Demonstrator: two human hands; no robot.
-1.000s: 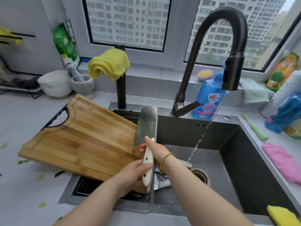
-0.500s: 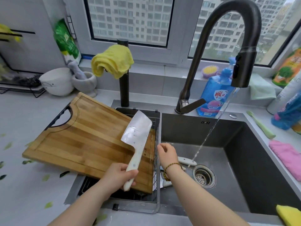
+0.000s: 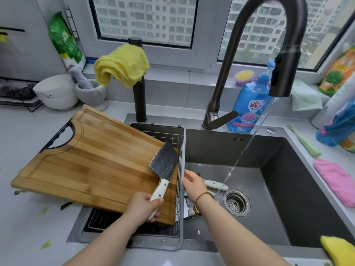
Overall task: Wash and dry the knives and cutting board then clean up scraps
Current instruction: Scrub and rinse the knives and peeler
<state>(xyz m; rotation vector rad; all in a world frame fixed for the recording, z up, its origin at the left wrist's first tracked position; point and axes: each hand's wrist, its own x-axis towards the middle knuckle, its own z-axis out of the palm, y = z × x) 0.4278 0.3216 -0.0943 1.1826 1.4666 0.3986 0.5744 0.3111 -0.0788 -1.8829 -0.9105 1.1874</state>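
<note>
The left hand is wrapped round the white handle of one cleaver, whose blade sits over the single cutting board just ahead of it. The right hand hangs slack over the sink and holds nothing. One more white-handled knife lies just beyond its fingers. At least four green scraps dot the counter left of the left arm.

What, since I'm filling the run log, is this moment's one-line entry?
left hand: grips cleaver handle, blade over cutting board | right hand: open, over sink beside white-handled knife | faucet: running
</note>
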